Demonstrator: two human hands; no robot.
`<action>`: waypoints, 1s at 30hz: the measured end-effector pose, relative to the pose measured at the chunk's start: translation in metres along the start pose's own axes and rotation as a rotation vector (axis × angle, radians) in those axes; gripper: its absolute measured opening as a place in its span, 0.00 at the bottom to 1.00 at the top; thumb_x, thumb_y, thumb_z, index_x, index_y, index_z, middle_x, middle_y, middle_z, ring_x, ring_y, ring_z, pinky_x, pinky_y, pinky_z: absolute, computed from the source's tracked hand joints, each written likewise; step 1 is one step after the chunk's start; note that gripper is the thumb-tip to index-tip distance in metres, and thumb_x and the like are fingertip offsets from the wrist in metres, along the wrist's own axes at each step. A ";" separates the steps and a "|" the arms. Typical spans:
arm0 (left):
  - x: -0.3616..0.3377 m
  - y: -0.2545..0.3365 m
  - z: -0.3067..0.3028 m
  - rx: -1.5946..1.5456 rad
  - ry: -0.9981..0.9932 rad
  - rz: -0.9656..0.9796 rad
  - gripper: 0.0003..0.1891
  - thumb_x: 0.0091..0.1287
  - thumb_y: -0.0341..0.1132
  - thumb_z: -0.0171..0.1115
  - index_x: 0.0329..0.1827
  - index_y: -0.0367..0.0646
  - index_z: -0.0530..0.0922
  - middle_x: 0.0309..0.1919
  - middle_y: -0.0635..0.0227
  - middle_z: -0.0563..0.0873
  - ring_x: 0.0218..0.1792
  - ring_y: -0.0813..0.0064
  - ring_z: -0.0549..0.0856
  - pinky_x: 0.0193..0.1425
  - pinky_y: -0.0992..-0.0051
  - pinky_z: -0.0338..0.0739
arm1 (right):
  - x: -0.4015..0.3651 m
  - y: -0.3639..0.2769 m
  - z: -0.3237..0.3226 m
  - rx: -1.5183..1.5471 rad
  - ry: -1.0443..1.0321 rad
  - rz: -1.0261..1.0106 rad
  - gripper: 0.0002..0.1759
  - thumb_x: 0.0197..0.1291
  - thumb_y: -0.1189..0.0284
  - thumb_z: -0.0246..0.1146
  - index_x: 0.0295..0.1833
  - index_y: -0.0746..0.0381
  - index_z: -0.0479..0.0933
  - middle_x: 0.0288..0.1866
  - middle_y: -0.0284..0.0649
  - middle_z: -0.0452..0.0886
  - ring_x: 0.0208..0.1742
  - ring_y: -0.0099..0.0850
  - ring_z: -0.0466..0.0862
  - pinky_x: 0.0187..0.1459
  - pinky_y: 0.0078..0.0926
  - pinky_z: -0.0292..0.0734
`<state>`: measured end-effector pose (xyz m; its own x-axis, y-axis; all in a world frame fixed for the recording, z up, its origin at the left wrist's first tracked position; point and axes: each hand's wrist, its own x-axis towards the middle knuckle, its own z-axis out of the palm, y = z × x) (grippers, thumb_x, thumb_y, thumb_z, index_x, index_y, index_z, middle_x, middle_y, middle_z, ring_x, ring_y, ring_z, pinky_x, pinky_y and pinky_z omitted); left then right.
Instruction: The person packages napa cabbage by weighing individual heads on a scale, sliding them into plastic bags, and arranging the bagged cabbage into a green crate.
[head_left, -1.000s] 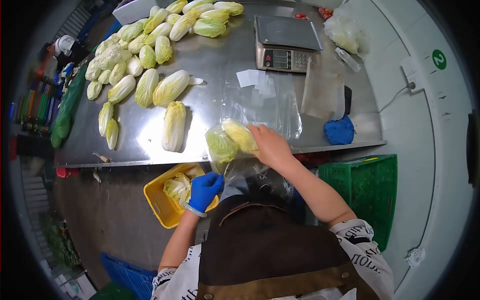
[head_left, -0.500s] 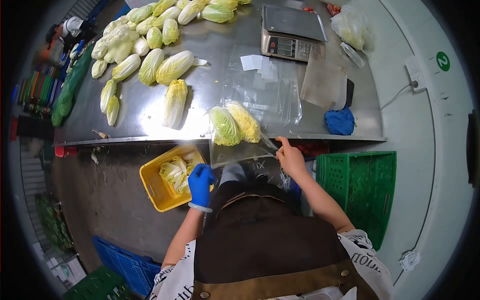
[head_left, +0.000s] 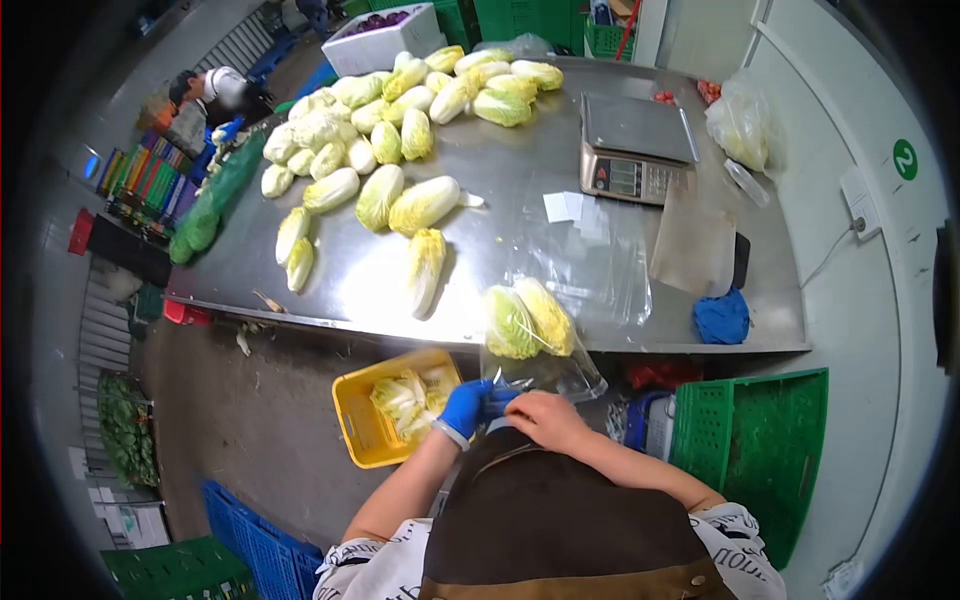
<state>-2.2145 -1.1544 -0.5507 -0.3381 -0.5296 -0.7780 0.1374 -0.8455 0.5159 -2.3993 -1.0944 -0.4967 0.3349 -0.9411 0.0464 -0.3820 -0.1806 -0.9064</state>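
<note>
Two napa cabbages (head_left: 512, 322) lie side by side in a clear plastic bag (head_left: 560, 376) at the front edge of the steel table. The mouth of the bag hangs over the edge toward me. My left hand (head_left: 466, 408), in a blue glove, is closed on the left side of the bag's mouth. Bare and with bent fingers, my right hand (head_left: 545, 418) meets the left one at the gathered film; its fingertips are partly hidden. A single cabbage (head_left: 426, 272) lies to the left of the bag.
More cabbages (head_left: 318, 130) are heaped at the table's back left. A digital scale (head_left: 636, 150), flat plastic bags (head_left: 610, 270) and a blue cloth-like bundle (head_left: 721, 317) are on the right. Below stand a yellow crate (head_left: 350, 425) with leaves and a green crate (head_left: 775, 470). A person (head_left: 225, 95) is at far left.
My right hand has moved left from the bag's right corner to my left hand, drawing the bag's mouth together. The view has tilted up, showing more of the far side.
</note>
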 end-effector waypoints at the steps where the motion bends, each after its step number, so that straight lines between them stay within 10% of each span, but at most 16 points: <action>1: -0.004 0.000 0.002 -0.008 0.032 -0.055 0.15 0.71 0.38 0.47 0.46 0.35 0.77 0.41 0.57 0.85 0.39 0.61 0.84 0.49 0.65 0.79 | 0.003 0.004 0.001 -0.163 0.142 -0.086 0.08 0.56 0.69 0.63 0.40 0.60 0.78 0.33 0.38 0.80 0.38 0.38 0.80 0.40 0.35 0.76; 6: 0.013 -0.009 -0.018 -0.191 -0.187 -0.011 0.13 0.72 0.37 0.47 0.45 0.39 0.79 0.40 0.60 0.84 0.37 0.66 0.84 0.42 0.70 0.79 | 0.031 0.024 0.021 -0.406 -0.048 -0.107 0.12 0.49 0.69 0.68 0.34 0.61 0.73 0.34 0.41 0.75 0.42 0.41 0.78 0.43 0.37 0.74; 12: 0.002 -0.005 -0.005 0.127 0.037 0.101 0.10 0.69 0.31 0.53 0.46 0.35 0.79 0.41 0.61 0.85 0.41 0.66 0.85 0.47 0.72 0.80 | 0.024 0.015 -0.004 -0.269 -0.282 -0.172 0.11 0.54 0.66 0.64 0.34 0.62 0.72 0.37 0.43 0.75 0.44 0.43 0.77 0.45 0.40 0.73; 15: 0.001 0.000 -0.014 0.215 -0.115 0.249 0.14 0.71 0.29 0.48 0.53 0.27 0.73 0.43 0.47 0.83 0.42 0.55 0.85 0.51 0.64 0.81 | -0.036 0.032 -0.027 -0.347 -0.133 -0.110 0.13 0.59 0.62 0.59 0.34 0.62 0.74 0.38 0.44 0.76 0.45 0.44 0.77 0.47 0.40 0.73; 17: -0.006 0.008 -0.022 0.236 -0.187 0.207 0.16 0.71 0.29 0.48 0.57 0.26 0.70 0.45 0.43 0.82 0.45 0.51 0.85 0.53 0.62 0.80 | -0.110 0.062 -0.035 -0.572 -0.175 0.106 0.11 0.60 0.63 0.59 0.37 0.61 0.76 0.40 0.42 0.77 0.47 0.43 0.77 0.49 0.39 0.73; 20: -0.008 0.021 -0.038 0.126 -0.248 0.012 0.18 0.71 0.32 0.50 0.58 0.28 0.70 0.47 0.44 0.82 0.47 0.54 0.85 0.54 0.63 0.79 | -0.235 0.152 -0.009 -0.430 -1.164 0.860 0.14 0.58 0.69 0.55 0.48 0.60 0.77 0.50 0.44 0.77 0.53 0.40 0.76 0.51 0.38 0.73; 21: 0.000 0.023 -0.051 0.076 -0.252 -0.070 0.18 0.71 0.32 0.49 0.57 0.26 0.69 0.47 0.43 0.82 0.46 0.56 0.85 0.53 0.64 0.79 | -0.239 0.154 -0.013 -0.345 -1.176 1.005 0.15 0.57 0.71 0.54 0.50 0.59 0.77 0.54 0.44 0.76 0.55 0.40 0.76 0.52 0.37 0.73; 25: -0.009 0.031 -0.035 1.294 0.281 0.832 0.31 0.63 0.37 0.62 0.69 0.44 0.65 0.59 0.52 0.76 0.58 0.54 0.77 0.61 0.60 0.70 | -0.131 0.103 -0.054 -0.864 0.161 0.329 0.26 0.52 0.77 0.59 0.60 0.63 0.70 0.64 0.48 0.69 0.65 0.45 0.68 0.61 0.40 0.67; 28: -0.011 0.046 0.003 1.809 -0.016 1.050 0.38 0.55 0.40 0.68 0.71 0.49 0.63 0.71 0.54 0.62 0.71 0.54 0.60 0.73 0.53 0.51 | -0.054 0.095 -0.072 -0.771 0.232 0.169 0.35 0.50 0.73 0.66 0.67 0.57 0.66 0.69 0.42 0.64 0.70 0.42 0.63 0.67 0.40 0.62; 30: 0.005 0.044 -0.001 1.941 -0.227 1.199 0.30 0.58 0.37 0.65 0.65 0.47 0.70 0.65 0.58 0.71 0.65 0.57 0.70 0.69 0.58 0.61 | -0.030 0.103 -0.077 -0.646 0.133 -0.088 0.31 0.51 0.71 0.66 0.63 0.58 0.70 0.68 0.39 0.66 0.70 0.41 0.64 0.67 0.40 0.62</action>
<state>-2.2097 -1.1939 -0.5322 -0.8979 -0.4401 0.0091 -0.4204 0.8635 0.2786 -2.5149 -1.1069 -0.5595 0.2950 -0.9349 0.1974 -0.8112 -0.3542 -0.4652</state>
